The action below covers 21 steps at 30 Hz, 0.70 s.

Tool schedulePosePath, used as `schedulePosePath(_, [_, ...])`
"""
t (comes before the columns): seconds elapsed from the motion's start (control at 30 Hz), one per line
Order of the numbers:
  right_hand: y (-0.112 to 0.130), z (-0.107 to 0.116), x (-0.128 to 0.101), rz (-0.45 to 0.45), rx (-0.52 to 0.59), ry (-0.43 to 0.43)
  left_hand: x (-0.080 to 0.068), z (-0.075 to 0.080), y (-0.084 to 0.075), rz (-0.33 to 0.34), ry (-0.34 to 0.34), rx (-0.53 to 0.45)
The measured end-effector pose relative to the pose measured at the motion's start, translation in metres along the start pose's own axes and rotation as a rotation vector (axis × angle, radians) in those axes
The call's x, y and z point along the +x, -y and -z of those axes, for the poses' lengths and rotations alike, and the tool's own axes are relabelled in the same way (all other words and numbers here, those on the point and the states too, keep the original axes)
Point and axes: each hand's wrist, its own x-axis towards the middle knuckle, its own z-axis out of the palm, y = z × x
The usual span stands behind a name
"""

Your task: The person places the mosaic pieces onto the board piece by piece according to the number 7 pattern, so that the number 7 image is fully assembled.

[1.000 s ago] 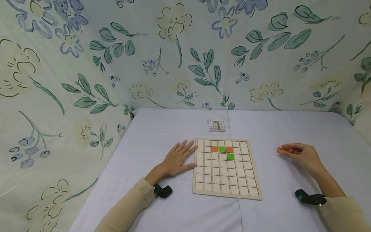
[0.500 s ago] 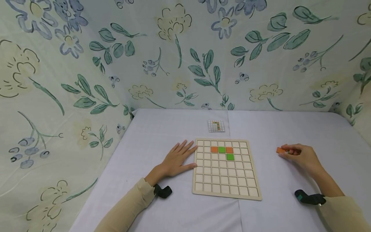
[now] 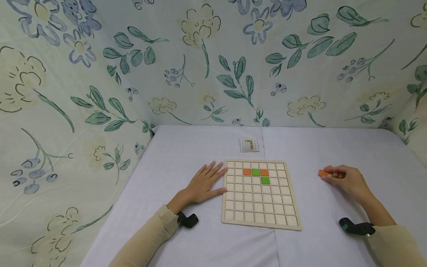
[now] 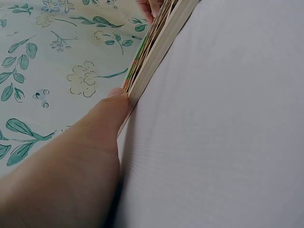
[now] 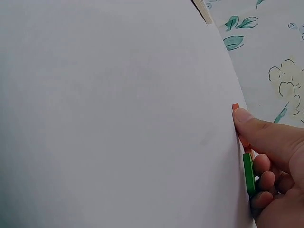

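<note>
In the head view, my right hand pinches an orange tile between thumb and fingers, to the right of the wooden grid board. The right wrist view shows a green tile against the curled lower fingers of that hand. My left hand lies with fingers spread, its thumb and fingertips touching the board's left edge. On the board, an orange tile, a green tile and another orange tile stand in a row. A second green tile sits below the right-hand orange one.
Behind the board lies a small card printed with a coloured grid pattern. White cloth covers the table. A floral fabric backdrop rises at the back and the left. Each wrist carries a black camera mount.
The fingers of my right hand have shifted slightly, so more of the orange tile shows and a sliver of green appears beside it. The left hand and the board stay in place.
</note>
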Motion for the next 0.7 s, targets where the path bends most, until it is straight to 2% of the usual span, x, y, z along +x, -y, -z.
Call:
schedulePosePath(0.17, [0.0000,0.0000,0.0011,0.025,-0.012,-0.003,0.0002,0.0007,-0.0006,0.002,0.005,0.009])
schedulePosePath(0.7, [0.0071,0.0060,0.0003,-0.007,0.005,0.016,0.0000,-0.0006,0.0014,0.000,0.014,0.015])
